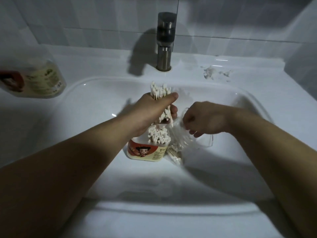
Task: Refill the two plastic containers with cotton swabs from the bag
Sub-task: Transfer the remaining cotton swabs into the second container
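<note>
Sink basin [223, 169] holds container [145, 152]; second container [42, 79] on ledge [103, 62].

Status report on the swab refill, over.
Left hand grips swab bundle above open container in sink. Right hand holds bag. Second container on counter, left. Nothing in the way.

Single head-worn wide-angle view, aimed forward and down into a white sink [257, 107]

The camera sits close over the basin's near rim and faces the tiled back wall [85, 14], with the faucet [164, 48] at top centre. The left hand [154, 110] and right hand [205, 119] reach in from the lower corners and meet near mid-frame. Straight edges bow outward toward the borders
</note>
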